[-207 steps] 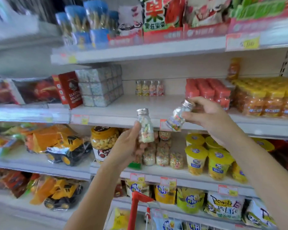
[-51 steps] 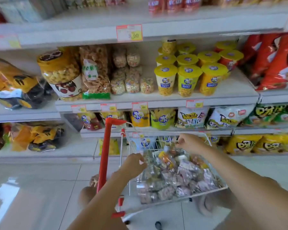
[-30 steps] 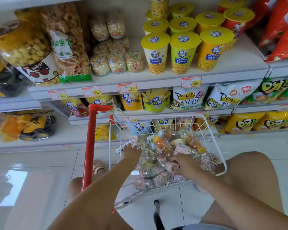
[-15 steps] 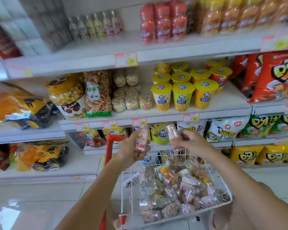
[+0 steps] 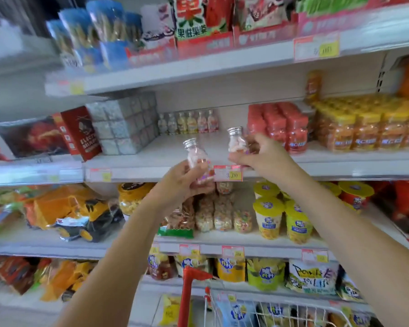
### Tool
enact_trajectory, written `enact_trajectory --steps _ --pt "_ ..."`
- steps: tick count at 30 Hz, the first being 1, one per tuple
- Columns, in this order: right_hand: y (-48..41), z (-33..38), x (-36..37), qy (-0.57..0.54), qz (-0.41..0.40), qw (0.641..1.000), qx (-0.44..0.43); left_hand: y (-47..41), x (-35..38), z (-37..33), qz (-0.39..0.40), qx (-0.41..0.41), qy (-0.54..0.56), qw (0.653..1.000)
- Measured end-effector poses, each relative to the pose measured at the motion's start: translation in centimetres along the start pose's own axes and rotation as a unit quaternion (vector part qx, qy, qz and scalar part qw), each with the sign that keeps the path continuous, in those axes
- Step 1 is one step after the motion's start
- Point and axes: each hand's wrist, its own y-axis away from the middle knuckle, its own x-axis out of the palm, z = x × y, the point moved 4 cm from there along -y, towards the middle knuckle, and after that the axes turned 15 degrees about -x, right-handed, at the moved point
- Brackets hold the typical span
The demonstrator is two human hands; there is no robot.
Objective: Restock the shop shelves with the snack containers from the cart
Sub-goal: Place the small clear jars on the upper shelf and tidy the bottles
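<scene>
My left hand (image 5: 177, 182) grips one bottle (image 5: 195, 154), my right hand (image 5: 262, 156) a second bottle (image 5: 236, 140), both not yet on the shelf (image 5: 151, 161), and the cart (image 5: 281, 312) seems to hold more.

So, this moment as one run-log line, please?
left hand: holds left bottle | right hand: holds right bottle | stage: bottles not yet on shelf
</scene>
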Motion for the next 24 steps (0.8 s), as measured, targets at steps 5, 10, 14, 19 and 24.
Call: enact_trajectory --steps 5,10,14,19,24 --pt "-7.8 -0.6 3.8 0.096 0.03 0.995 0.004 -5.9 -4.0 -5.5 -0.108 0.027 -0.129 0.985" --pt "-15.0 -4.9 8.3 0.2 0.034 0.978 0.037 -13.6 -6.3 -5.7 -0.177 -0.028 -0.228 0.957" --pt "-19.0 -7.4 9.9 0.186 0.02 0.98 0.071 -19.1 -7.6 -5.5 -0.198 -0.042 -0.183 0.962" --pt "-21.6 -10.0 10.8 0.161 -0.031 0.98 0.112 -24.0 -7.9 -5.8 -0.189 -0.047 -0.185 0.963" --pt "-23.2 -11.1 11.3 0.162 -0.018 0.979 0.12 -26.8 -8.2 -6.4 -0.187 -0.057 -0.191 0.962"
